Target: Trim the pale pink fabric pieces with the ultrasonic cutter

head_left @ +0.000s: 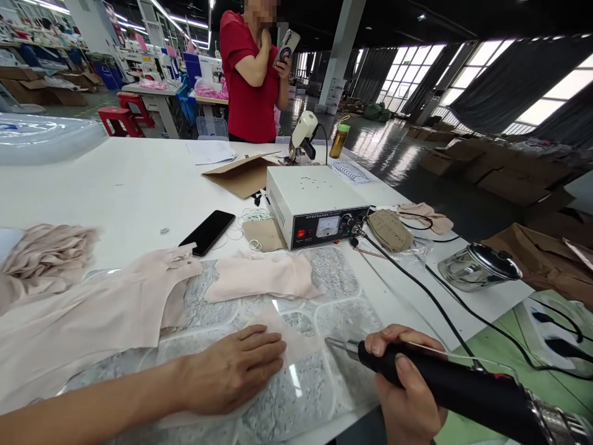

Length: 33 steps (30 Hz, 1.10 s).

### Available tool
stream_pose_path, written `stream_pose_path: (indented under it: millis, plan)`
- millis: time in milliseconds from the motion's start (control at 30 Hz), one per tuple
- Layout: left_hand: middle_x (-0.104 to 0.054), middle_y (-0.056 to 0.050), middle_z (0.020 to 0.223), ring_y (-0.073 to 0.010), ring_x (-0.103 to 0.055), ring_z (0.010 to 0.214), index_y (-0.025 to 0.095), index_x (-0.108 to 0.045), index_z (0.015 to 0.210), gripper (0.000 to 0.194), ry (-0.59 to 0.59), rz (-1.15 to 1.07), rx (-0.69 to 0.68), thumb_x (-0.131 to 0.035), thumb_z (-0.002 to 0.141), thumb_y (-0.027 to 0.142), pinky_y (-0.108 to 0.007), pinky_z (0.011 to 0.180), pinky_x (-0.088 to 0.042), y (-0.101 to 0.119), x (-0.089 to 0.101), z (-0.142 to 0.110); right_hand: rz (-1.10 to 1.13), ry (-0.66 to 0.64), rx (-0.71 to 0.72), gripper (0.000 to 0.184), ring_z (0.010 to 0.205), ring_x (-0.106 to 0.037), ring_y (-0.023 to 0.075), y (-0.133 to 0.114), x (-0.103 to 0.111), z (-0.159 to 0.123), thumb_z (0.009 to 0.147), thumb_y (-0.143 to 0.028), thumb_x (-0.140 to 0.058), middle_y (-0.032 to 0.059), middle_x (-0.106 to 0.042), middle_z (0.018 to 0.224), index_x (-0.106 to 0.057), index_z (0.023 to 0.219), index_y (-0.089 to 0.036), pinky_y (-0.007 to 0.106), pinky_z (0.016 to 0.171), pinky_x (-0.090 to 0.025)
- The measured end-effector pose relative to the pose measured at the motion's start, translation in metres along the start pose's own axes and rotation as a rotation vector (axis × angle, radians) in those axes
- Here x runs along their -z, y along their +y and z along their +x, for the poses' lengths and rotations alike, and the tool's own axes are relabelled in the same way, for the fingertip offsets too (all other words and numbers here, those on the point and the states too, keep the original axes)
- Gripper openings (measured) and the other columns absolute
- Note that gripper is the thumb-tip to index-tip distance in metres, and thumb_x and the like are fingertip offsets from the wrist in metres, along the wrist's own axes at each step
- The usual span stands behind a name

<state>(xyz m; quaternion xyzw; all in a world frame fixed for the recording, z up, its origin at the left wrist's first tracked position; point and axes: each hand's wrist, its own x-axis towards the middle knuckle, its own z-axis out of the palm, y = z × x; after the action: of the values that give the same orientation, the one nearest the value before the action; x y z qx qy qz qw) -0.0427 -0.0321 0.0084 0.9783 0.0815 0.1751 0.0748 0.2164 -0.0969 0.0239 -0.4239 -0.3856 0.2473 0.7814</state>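
My left hand (234, 371) lies flat, fingers stretched out, pressing a thin pale pink fabric piece (296, 337) onto a clear glass sheet (324, 309) over a lace pattern. My right hand (407, 395) is wrapped round a black handheld cutting tool (445, 383). Its metal tip (336, 343) rests at the fabric's right edge, just right of my left fingertips. A black cable (417, 284) runs from the tool to a white control box (317, 204) with a dial and red switch.
More pink fabric (92, 309) lies at the left and another piece (264, 275) sits ahead. A black phone (207, 232), cardboard (241, 173), a metal pot (477, 266) and a bottle (340, 139) stand on the white table (120, 185). A person in a red shirt (250, 80) stands behind, holding a phone.
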Motion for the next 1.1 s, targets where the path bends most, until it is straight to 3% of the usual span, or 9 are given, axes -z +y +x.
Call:
stream_pose_path:
  millis: [300,533,867,1100]
  plan:
    - [-0.069,-0.015,0.110,-0.0237,-0.064,0.100,0.008,-0.060,0.117,0.030,-0.055,-0.077,-0.045,-0.037,0.097,0.011,-0.036,0.090,-0.050,0.004,0.010,0.019,0.030,0.015,0.030,0.010,0.059,-0.057,0.0130,0.007,0.010,0.009,0.080,-0.022,-0.060,0.0000,-0.060,0.083,-0.058,0.090,-0.022,0.034,0.058,-0.049]
    - [-0.067,-0.013,0.101,-0.0205,-0.060,0.085,0.010,-0.061,0.108,0.029,-0.099,-0.071,-0.127,-0.034,0.100,0.008,-0.034,0.080,-0.049,-0.019,0.005,0.044,0.084,0.014,0.029,0.012,0.059,-0.057,0.0128,0.009,0.009,0.006,0.083,-0.026,-0.060,0.0002,-0.060,0.086,-0.057,0.093,-0.023,0.034,0.058,-0.048]
    - [-0.063,-0.010,0.095,-0.0186,-0.058,0.085,0.014,-0.060,0.105,0.022,-0.159,-0.139,-0.044,-0.038,0.101,0.013,-0.031,0.080,-0.047,-0.027,0.001,0.044,0.101,0.025,0.001,0.011,0.061,-0.058,0.0129,0.014,0.011,0.010,0.084,-0.027,-0.062,-0.0009,-0.060,0.087,-0.058,0.094,-0.024,0.036,0.061,-0.049]
    - [-0.065,-0.011,0.103,-0.0198,-0.060,0.090,0.015,-0.060,0.100,0.017,-0.172,-0.119,-0.109,-0.043,0.101,0.020,-0.032,0.083,-0.046,-0.039,0.000,0.064,0.123,0.034,-0.002,0.011,0.062,-0.058,0.0133,0.013,0.010,0.011,0.084,-0.027,-0.062,-0.0008,-0.060,0.086,-0.059,0.094,-0.025,0.035,0.060,-0.049]
